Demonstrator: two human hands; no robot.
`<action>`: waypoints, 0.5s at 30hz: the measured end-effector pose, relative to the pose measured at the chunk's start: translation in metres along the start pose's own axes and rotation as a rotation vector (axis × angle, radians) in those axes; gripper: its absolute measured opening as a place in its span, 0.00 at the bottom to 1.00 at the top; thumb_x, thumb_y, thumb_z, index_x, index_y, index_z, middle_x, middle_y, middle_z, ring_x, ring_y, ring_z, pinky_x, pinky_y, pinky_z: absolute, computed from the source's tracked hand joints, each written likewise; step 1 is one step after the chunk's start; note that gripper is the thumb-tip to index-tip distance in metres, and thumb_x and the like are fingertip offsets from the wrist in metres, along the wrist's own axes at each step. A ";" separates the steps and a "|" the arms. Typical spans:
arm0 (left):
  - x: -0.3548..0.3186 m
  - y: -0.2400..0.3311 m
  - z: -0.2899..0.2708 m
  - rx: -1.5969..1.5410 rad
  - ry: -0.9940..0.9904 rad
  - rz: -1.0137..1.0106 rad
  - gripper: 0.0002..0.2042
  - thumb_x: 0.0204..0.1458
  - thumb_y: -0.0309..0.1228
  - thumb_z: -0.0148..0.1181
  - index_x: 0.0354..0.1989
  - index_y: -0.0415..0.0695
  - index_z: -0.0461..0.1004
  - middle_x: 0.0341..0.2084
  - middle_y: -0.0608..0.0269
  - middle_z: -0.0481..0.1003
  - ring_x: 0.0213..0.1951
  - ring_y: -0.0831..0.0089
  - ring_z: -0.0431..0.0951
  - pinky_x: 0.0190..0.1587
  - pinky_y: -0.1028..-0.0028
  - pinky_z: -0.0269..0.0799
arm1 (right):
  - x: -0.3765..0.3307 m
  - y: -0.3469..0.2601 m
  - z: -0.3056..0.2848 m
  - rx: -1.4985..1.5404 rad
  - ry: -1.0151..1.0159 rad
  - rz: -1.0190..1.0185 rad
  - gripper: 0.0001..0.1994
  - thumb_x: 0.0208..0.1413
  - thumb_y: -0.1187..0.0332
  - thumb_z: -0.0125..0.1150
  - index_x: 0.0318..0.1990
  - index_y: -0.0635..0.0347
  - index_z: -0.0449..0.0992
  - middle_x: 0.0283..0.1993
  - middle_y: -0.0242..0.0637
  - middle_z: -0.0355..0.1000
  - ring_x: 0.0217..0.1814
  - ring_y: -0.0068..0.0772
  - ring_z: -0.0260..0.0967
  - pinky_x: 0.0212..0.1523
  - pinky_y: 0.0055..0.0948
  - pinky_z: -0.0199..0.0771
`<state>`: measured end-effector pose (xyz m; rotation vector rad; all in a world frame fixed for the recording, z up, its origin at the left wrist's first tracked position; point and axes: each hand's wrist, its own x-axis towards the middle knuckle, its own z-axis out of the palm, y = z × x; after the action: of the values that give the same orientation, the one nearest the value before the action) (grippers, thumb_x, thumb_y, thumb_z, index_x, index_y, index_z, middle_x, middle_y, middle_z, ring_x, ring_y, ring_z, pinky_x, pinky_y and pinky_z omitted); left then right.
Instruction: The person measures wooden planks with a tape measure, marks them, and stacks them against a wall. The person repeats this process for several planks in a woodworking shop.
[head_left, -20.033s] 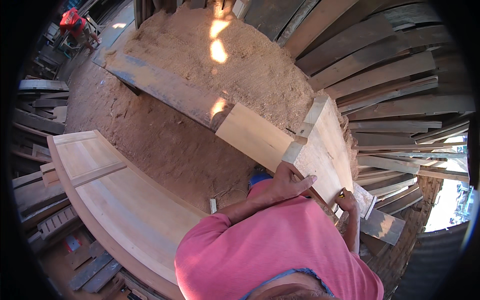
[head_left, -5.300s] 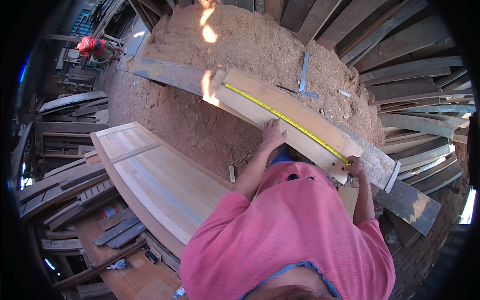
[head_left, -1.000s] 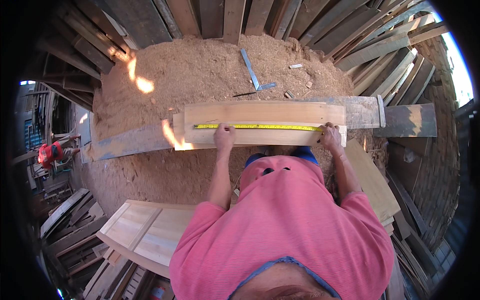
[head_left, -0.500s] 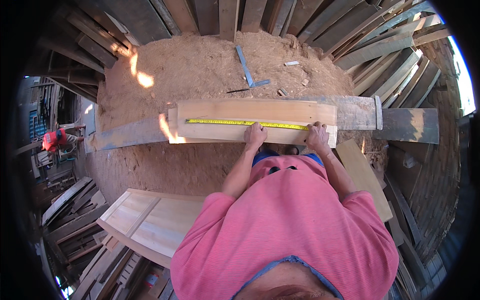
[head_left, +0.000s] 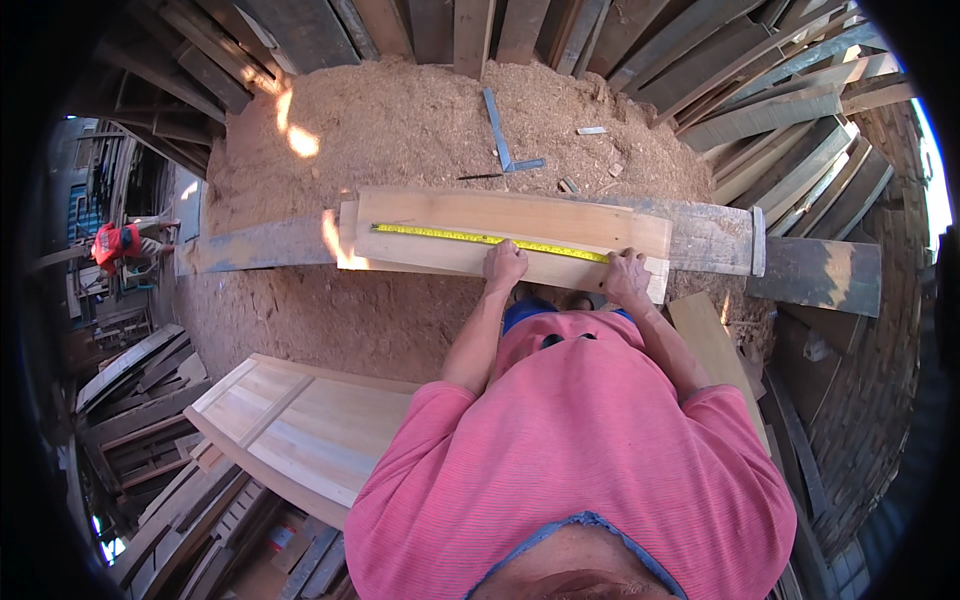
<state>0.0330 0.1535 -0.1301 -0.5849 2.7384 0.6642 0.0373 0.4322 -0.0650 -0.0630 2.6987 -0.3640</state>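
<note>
A yellow tape measure [head_left: 430, 234] lies stretched along the pale wooden boards [head_left: 400, 203], its blade running from near their left end toward my right hand. My left hand [head_left: 505, 265] is closed at about the middle of the blade, fingertips pressing it near its lower edge. At the right end of the blade, my right hand [head_left: 628, 276] is wrapped round something, most likely the tape's case, which the fingers hide. The boards rest stacked on a long, worn grey plank [head_left: 710, 236] that reaches out past both their ends.
A metal try square [head_left: 497, 130] and a thin dark pencil-like stick [head_left: 480, 177] lie on the sawdust beyond the plank. A panelled wooden door [head_left: 300, 420] is at my lower left. Planks [head_left: 475, 35] lean along the far side. Another person [head_left: 118, 246] is far left.
The view has shifted and turned slightly. Both hands stay at the same places on the tape, and the tape still lies along the boards.
</note>
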 end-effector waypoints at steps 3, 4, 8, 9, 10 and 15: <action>-0.011 0.015 -0.001 -0.059 -0.082 0.002 0.14 0.50 0.43 0.61 0.31 0.44 0.79 0.30 0.49 0.82 0.37 0.46 0.83 0.45 0.50 0.77 | 0.001 0.000 0.001 -0.016 -0.007 0.005 0.16 0.48 0.68 0.62 0.47 0.54 0.82 0.54 0.51 0.69 0.58 0.58 0.67 0.50 0.52 0.80; -0.015 0.022 0.001 -0.071 -0.113 0.034 0.13 0.51 0.43 0.61 0.31 0.44 0.79 0.31 0.48 0.82 0.39 0.45 0.83 0.46 0.50 0.77 | 0.002 0.000 0.001 -0.017 -0.004 0.004 0.16 0.48 0.68 0.62 0.47 0.54 0.82 0.54 0.51 0.69 0.58 0.58 0.67 0.50 0.52 0.80; -0.031 0.051 0.013 -0.068 -0.219 0.061 0.13 0.51 0.43 0.60 0.33 0.45 0.80 0.35 0.48 0.83 0.43 0.45 0.82 0.48 0.49 0.76 | 0.002 0.000 0.000 -0.013 -0.030 0.006 0.16 0.49 0.69 0.60 0.47 0.54 0.81 0.55 0.51 0.69 0.59 0.57 0.66 0.50 0.51 0.80; -0.033 0.055 0.016 -0.062 -0.205 0.069 0.13 0.51 0.43 0.60 0.33 0.45 0.80 0.35 0.48 0.83 0.43 0.45 0.82 0.49 0.49 0.76 | 0.001 0.000 -0.001 -0.014 -0.033 0.002 0.16 0.49 0.69 0.61 0.47 0.54 0.81 0.54 0.51 0.69 0.59 0.57 0.66 0.50 0.51 0.80; -0.034 0.058 0.018 -0.057 -0.211 0.065 0.13 0.51 0.43 0.60 0.33 0.45 0.80 0.35 0.48 0.83 0.43 0.45 0.82 0.49 0.49 0.76 | 0.001 -0.001 -0.003 -0.014 -0.029 -0.003 0.16 0.49 0.68 0.61 0.48 0.54 0.81 0.54 0.52 0.69 0.59 0.57 0.66 0.50 0.51 0.80; -0.026 0.061 0.023 -0.020 -0.240 0.000 0.14 0.51 0.44 0.61 0.35 0.46 0.80 0.36 0.50 0.83 0.44 0.47 0.82 0.51 0.50 0.76 | 0.002 0.004 -0.010 0.020 -0.086 -0.022 0.19 0.49 0.66 0.63 0.52 0.53 0.79 0.56 0.54 0.69 0.61 0.60 0.67 0.53 0.51 0.79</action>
<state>0.0332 0.2226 -0.1180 -0.4762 2.5110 0.7134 0.0315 0.4378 -0.0580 -0.0998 2.6111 -0.3863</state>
